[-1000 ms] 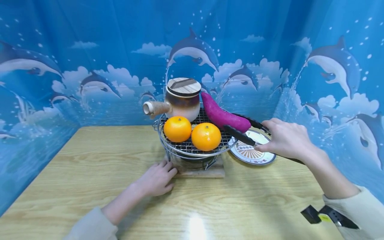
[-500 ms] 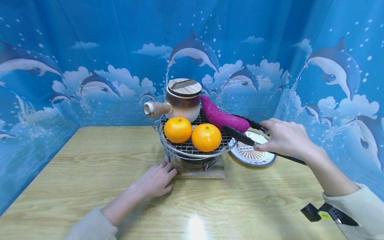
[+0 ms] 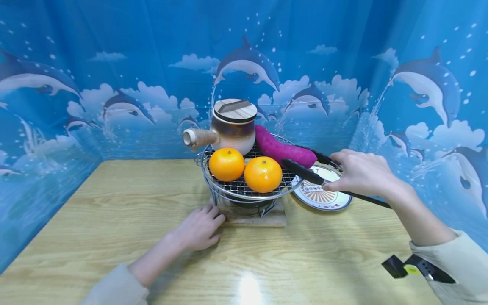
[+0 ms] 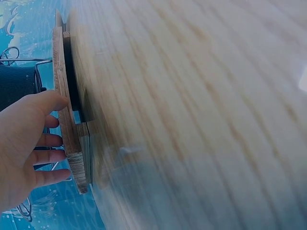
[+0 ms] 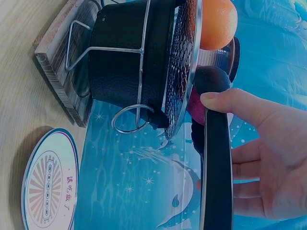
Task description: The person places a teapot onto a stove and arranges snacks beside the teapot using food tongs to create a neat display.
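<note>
My right hand [image 3: 362, 173] grips a pair of black tongs [image 5: 217, 167], thumb on one arm and fingers on the far side. The tong heads lie either side of the right end of a purple sweet potato [image 3: 280, 149]. That sweet potato is over the right part of a round wire grill rack [image 3: 244, 189], beside a clay pot [image 3: 232, 140] with a wooden lid. Two oranges, one on the left [image 3: 226, 164] and one on the right [image 3: 263, 174], sit on the rack's front. My left hand [image 3: 200, 228] touches the edge of the wooden base board [image 4: 67, 105] with relaxed fingers.
Under the rack, a black stove [image 5: 122, 52] stands in a wire frame on the board. A patterned plate [image 3: 324, 197] lies on the table right of the stove, below the tongs. A dolphin-print curtain [image 3: 152, 42] encloses the table [image 3: 126, 199] at back and sides.
The sweet potato's far left end has sunk toward the rack, and its right end has shifted slightly left with the tongs. My left hand has stayed at the board.
</note>
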`<state>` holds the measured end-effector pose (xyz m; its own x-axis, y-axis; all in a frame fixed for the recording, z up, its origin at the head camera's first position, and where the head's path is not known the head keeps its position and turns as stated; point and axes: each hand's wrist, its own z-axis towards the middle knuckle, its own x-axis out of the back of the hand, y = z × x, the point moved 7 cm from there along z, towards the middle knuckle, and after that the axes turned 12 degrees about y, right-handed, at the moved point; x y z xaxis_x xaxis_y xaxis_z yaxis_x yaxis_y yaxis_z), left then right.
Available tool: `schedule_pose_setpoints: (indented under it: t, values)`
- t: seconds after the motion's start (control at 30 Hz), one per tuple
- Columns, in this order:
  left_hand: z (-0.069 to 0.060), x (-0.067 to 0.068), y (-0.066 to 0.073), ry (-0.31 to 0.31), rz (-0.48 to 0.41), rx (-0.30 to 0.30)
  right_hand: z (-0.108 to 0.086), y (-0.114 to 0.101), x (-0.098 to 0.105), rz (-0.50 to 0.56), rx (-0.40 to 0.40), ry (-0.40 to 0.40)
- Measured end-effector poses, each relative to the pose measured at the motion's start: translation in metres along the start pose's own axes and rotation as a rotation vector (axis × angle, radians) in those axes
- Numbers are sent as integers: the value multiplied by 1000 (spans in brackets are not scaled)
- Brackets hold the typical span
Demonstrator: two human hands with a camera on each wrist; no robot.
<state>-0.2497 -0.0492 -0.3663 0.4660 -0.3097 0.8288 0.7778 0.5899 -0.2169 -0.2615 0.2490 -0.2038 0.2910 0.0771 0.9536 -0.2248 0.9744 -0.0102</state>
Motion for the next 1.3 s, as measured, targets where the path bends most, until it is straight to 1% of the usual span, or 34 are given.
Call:
schedule_pose_setpoints:
  t: [0.27, 0.67, 0.83, 1.03, 1.3]
  values:
    - [1, 0, 0, -19, 6, 9, 1, 1, -1, 0, -4, -20]
    - [1, 0, 0, -12, 3, 11, 3, 1, -1, 2, -4, -51]
    - [1, -1, -1, -15, 10, 6, 3, 1, -1, -4, -1, -45]
    - [1, -2, 0, -42, 5, 15, 2, 1, -3, 4, -3, -38]
    - [2, 0, 1, -20, 3, 8, 1, -1, -3, 8, 14, -38]
